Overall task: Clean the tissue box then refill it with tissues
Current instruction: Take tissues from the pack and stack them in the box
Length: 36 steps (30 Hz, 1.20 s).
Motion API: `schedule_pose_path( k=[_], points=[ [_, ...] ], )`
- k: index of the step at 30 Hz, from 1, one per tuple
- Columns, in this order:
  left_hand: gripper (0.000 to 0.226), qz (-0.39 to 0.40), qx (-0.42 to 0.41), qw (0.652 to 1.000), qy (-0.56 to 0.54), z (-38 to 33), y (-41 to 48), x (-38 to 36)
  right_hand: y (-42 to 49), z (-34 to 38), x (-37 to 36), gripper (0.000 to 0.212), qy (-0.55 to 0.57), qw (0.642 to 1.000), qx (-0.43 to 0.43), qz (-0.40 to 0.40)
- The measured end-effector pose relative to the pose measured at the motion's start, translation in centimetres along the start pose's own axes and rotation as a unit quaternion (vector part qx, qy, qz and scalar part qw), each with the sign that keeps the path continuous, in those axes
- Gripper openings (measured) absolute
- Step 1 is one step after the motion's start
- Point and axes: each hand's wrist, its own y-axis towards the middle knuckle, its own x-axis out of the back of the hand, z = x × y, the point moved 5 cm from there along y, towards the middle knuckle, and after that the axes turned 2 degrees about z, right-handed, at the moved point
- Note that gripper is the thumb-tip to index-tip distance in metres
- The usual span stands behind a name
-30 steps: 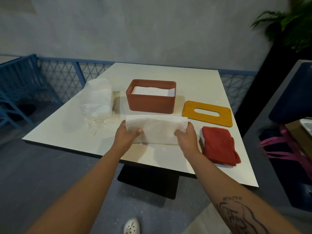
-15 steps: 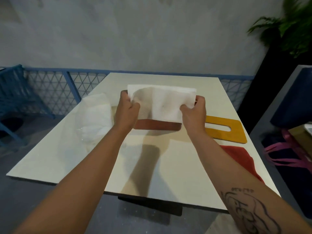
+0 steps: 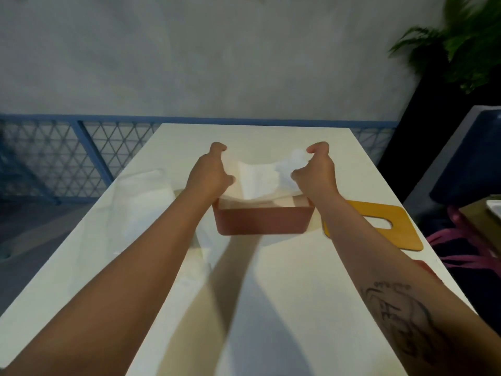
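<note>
We saw the refill well under way. In the centre of the frame the tissue box (image 3: 263, 222) stood open on the desk (image 3: 271, 308). Both hands were above its far half, lowering a white stack of tissues (image 3: 257, 180) into it.

The left hand (image 3: 208, 173) had its grip curled round the left end of the stack. The right hand (image 3: 315, 172) had its grip pinched on the crumpled right end, thumb below and fingers above. The stack sagged between them, and its lower edge was already inside the box walls. We could not tell whether it touched the bottom.

The yellow lid (image 3: 379, 226) lay flat on the desk just right of the box, slot upward. A clear wrapper (image 3: 146, 202) lay to the left. A sliver of red cloth (image 3: 427, 267) showed at the right edge, behind the right forearm.

We judged the cleaning to be finished, since the cloth lay aside and tissues were going in. What remained, as far as we could see, was to seat the stack flat, let go, and fit the lid on with a sheet drawn through the slot.
</note>
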Motion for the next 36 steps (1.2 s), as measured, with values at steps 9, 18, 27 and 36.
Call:
schedule_pose_path(
  k=[9,18,27,36],
  points=[
    [0.054,0.039,-0.090,0.981,0.168,0.4,0.9,-2.4,0.0,-0.5,-2.3,0.042,-0.190,0.982,-0.005,0.019],
    [0.036,0.037,-0.103,0.938,0.328,1.0,1.8,-3.6,-0.4,-0.3,-3.4,0.035,-0.341,0.939,0.027,0.036],
    [0.043,0.106,-0.141,0.949,0.261,-0.6,1.7,-4.8,-0.5,0.4,-4.9,0.029,-0.393,0.908,0.065,0.131],
    [0.035,0.209,-0.096,0.946,0.229,0.0,2.2,-6.1,-0.4,-0.5,-5.8,0.047,-0.377,0.899,0.014,0.223]
  ],
)
